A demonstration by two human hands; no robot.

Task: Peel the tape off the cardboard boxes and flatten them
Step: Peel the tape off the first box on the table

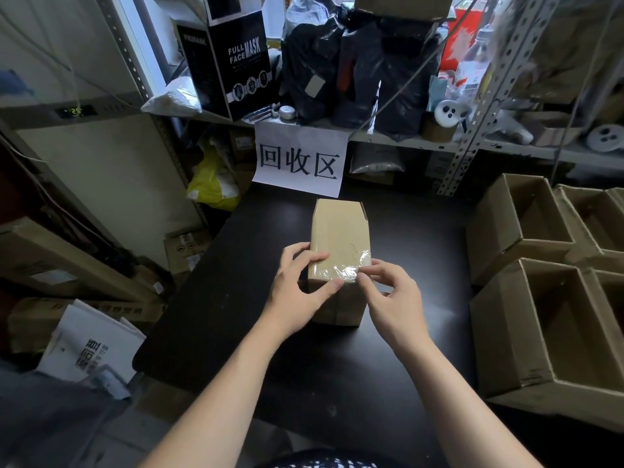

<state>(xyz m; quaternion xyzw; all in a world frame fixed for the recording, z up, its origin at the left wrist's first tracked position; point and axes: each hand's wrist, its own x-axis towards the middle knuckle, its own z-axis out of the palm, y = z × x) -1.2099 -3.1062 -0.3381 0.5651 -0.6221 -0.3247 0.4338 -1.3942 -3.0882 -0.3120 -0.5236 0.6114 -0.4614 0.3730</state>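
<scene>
Your left hand [297,288] grips the near left corner of the small brown cardboard box [341,231] standing on the black table [236,298], with the fingers curled over its top and the thumb along the near upper edge. Just right of the thumb tip, crinkled clear tape [347,270] wraps that edge, and your right hand [391,295] pinches it between thumb and forefinger. Open brown cardboard boxes [520,231] sit well apart, far right.
</scene>
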